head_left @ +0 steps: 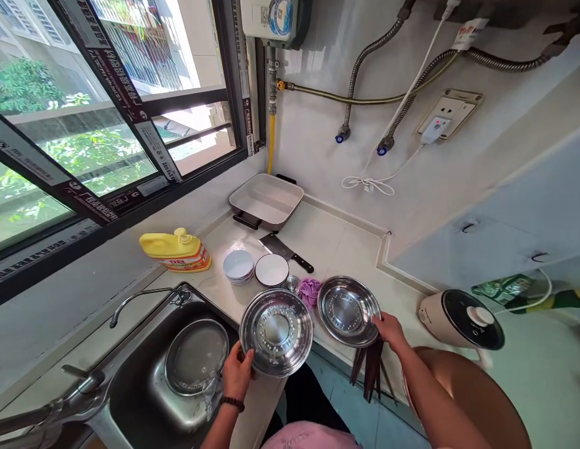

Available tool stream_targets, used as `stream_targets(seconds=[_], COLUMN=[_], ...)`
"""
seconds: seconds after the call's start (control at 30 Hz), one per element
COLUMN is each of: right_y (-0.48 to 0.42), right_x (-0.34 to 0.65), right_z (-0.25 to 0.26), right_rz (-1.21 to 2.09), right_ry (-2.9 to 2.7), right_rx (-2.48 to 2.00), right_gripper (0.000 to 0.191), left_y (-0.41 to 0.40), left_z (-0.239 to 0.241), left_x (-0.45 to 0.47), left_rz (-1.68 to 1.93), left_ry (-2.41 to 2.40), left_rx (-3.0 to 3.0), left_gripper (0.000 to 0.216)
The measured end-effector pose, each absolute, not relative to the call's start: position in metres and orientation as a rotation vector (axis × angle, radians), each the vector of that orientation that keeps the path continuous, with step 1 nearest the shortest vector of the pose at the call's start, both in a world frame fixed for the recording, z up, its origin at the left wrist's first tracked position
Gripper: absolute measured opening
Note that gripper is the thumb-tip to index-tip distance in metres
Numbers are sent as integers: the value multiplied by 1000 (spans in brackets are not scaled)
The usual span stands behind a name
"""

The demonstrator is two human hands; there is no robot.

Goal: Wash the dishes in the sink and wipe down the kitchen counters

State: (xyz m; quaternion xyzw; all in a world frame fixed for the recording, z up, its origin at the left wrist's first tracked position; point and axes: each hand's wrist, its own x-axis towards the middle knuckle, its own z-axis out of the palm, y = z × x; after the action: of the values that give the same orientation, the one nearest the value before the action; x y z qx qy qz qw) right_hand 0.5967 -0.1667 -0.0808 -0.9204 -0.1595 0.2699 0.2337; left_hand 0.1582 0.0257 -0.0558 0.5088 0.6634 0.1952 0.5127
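Note:
My left hand (237, 375), with a dark bead bracelet at the wrist, grips the rim of a shiny steel basin (277, 332) held up at the counter's front edge beside the sink. My right hand (390, 330) is closed on the right rim of a second steel basin (348, 312), which is at the counter edge; whether it rests there I cannot tell. A purple cloth (309, 292) lies between the two basins. Dark brown chopsticks (370, 368) stick out below the right basin. Behind the left basin are a white plate (272, 270) and stacked white bowls (238, 266).
The sink (154, 399) at left holds a basin of water (197, 355) under a faucet (145, 293). Further back are a cleaver (279, 247), a rectangular pan (267, 198) and a yellow detergent jug (175, 249). An electric pot (463, 321) stands at right.

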Motion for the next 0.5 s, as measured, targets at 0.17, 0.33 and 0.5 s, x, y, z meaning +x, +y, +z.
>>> stream_targets(seconds=[0.17, 0.33, 0.5], right_y=[-164, -135, -52], right_x=[605, 601, 512], right_z=[-49, 3, 28], right_rz=[761, 839, 1015], right_ry=[-408, -640, -1066], right_rx=[-2280, -2103, -1947], right_gripper=[34, 37, 32], left_y=[33, 34, 13], left_z=[-46, -11, 30], left_x=[155, 151, 124], left_rz=[455, 658, 606], left_ry=[1719, 1677, 1170], left_rx=[1483, 1404, 756], left_gripper=[96, 93, 99])
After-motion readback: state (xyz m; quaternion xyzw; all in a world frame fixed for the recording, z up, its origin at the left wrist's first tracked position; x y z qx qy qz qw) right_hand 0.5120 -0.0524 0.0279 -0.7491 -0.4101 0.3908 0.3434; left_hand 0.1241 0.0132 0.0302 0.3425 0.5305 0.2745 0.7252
